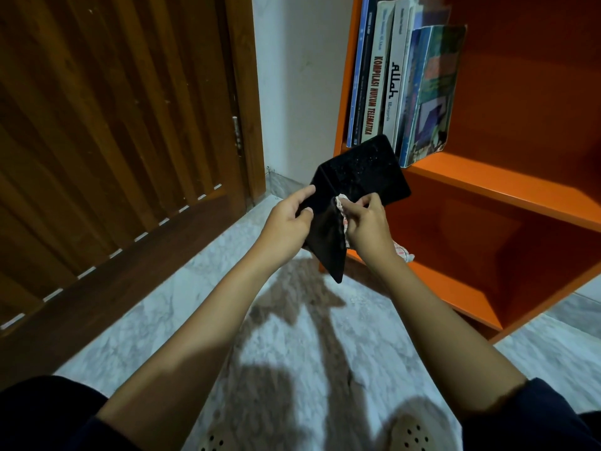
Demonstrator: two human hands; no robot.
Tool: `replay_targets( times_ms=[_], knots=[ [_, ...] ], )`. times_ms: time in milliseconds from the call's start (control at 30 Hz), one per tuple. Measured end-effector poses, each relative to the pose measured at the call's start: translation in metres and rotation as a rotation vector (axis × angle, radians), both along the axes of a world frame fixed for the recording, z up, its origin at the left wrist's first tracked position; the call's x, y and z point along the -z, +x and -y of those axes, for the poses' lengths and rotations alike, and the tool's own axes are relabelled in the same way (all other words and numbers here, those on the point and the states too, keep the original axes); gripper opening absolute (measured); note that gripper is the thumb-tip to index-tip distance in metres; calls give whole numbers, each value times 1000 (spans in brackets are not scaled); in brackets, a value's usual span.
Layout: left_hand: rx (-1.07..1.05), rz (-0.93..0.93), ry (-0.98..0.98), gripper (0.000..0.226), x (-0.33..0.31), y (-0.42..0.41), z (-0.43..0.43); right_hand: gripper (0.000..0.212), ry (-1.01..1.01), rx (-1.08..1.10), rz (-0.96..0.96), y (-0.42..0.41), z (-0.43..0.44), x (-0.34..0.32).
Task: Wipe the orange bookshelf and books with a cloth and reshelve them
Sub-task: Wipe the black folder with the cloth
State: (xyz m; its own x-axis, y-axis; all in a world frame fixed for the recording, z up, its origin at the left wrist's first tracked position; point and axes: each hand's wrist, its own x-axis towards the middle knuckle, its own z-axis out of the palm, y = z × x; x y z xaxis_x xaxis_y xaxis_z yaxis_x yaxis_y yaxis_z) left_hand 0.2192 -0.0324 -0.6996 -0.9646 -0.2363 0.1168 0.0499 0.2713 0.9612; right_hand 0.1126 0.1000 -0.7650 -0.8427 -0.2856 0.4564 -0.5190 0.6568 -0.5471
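A black L-shaped bookend [364,174], dusty on its upper plate, is held in front of the orange bookshelf [507,190]. My left hand [289,219] grips its left edge, thumb on the front. A white, red-patterned cloth [341,213] is bunched in my right hand [367,226], which presses it against the bookend near the fold; a tail of the cloth hangs below the wrist. Several books [400,79] stand upright at the left end of the upper shelf, the rightmost one in a clear plastic cover.
A dark wooden slatted door [113,141] fills the left side, with a white wall [299,86] between it and the shelf. The floor is grey-white marble [292,353]. The lower compartment [487,255] holds nothing visible. My perforated slippers [413,434] show at the bottom.
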Motion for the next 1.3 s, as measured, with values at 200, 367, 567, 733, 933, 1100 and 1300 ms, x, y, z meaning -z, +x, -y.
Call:
replay_targets(
  times_ms=[200, 367, 567, 733, 933, 1100, 1300],
  knots=[
    [-10, 9, -9, 43, 4, 2, -1, 37, 11, 26, 116, 3, -11, 17],
    [-24, 21, -78, 45, 5, 2, 1, 37, 2, 50, 213, 3, -17, 25],
    [-90, 115, -133, 46, 11, 2, 4, 31, -265, 79, 142, 12, -20, 4],
    [-36, 216, -110, 47, 6, 8, -5, 31, -397, 25, -191, 4, -7, -26],
    [61, 190, -105, 36, -19, 10, -17, 28, -107, -74, -359, -5, -5, -11],
    [73, 180, -119, 40, -34, 10, -20, 15, -59, -129, -415, -5, -12, -2],
    [38, 194, -44, 30, -25, 2, -14, 31, 109, -202, -347, 1, -23, 17]
  ],
)
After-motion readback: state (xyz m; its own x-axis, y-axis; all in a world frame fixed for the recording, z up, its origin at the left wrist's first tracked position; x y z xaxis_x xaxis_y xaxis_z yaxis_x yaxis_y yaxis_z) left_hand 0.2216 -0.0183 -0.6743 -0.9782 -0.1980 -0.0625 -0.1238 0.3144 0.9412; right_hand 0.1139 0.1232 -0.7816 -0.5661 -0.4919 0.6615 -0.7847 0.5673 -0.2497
